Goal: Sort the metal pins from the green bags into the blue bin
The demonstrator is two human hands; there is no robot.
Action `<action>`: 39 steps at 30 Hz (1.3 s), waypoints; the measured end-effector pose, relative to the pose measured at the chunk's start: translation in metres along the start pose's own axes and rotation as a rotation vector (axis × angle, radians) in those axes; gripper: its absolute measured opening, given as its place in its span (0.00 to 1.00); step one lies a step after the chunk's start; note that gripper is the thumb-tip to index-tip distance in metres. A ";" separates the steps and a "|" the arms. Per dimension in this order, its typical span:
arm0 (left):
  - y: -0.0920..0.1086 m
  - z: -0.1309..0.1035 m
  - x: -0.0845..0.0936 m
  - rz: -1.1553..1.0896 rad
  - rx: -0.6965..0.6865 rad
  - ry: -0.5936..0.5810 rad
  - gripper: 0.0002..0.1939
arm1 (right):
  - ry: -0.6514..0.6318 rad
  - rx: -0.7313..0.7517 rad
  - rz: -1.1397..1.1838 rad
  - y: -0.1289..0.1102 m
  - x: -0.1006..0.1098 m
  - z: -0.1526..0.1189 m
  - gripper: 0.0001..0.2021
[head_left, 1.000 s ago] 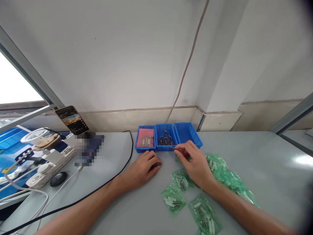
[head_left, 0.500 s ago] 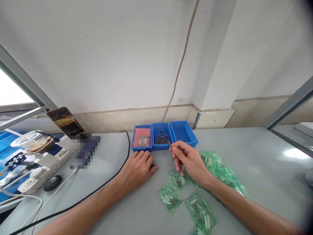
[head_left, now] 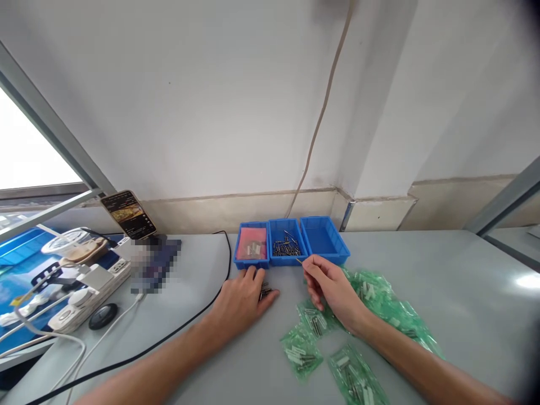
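Observation:
My left hand rests palm down on the grey table, thumb spread from the fingers. A small pile of slim metal pieces shows between thumb and forefinger, partly covered by the hand. Just in front of the right-hand blue bin, my right hand pinches a thin brass-coloured metal piece between thumb and forefinger. Slim dark metal pieces lie loose in the middle blue bin. Below my right hand are green plastic packets holding white and metal parts.
The left blue bin holds a pink bag. More green bags lie under and beyond my right forearm. A black cable crosses the left side, near a power strip, a black mouse and a propped phone.
The view has shifted, so everything sits a little lower and further right. More of the metal pile now shows beside my left thumb. My right hand keeps its pinch near the bins.

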State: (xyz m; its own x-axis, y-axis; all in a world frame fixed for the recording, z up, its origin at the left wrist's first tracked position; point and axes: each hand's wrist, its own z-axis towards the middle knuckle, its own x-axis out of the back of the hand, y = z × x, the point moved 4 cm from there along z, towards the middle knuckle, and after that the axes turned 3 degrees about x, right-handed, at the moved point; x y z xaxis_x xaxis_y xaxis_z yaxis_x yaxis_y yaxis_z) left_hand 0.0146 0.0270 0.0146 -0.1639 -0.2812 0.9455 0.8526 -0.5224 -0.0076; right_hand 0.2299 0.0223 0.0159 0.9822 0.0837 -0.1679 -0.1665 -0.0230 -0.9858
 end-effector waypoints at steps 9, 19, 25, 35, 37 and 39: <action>0.002 0.003 0.001 -0.153 -0.141 -0.047 0.10 | -0.026 0.002 -0.039 -0.005 -0.004 -0.002 0.21; 0.002 0.006 0.000 -0.319 -0.222 -0.045 0.06 | 0.042 -0.050 -0.015 -0.002 -0.003 0.002 0.24; 0.001 0.006 -0.001 -0.434 -0.231 -0.047 0.06 | 0.050 -0.038 -0.041 -0.007 -0.006 0.002 0.22; 0.000 0.005 0.001 -0.454 -0.197 -0.041 0.07 | -0.097 0.253 -0.583 -0.007 -0.007 -0.004 0.11; 0.000 0.004 0.000 -0.408 -0.180 -0.040 0.07 | -0.182 0.445 -0.844 -0.008 -0.012 -0.008 0.07; 0.000 0.004 -0.001 -0.396 -0.178 -0.036 0.07 | -0.290 0.531 -1.009 -0.005 -0.017 -0.010 0.06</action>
State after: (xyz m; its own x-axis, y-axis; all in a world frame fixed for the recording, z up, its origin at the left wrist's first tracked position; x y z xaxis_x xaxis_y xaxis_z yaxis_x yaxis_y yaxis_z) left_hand 0.0164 0.0304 0.0147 -0.4406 -0.0045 0.8977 0.6282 -0.7159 0.3047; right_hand 0.2152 0.0107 0.0241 0.6448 0.0511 0.7626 0.5932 0.5959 -0.5414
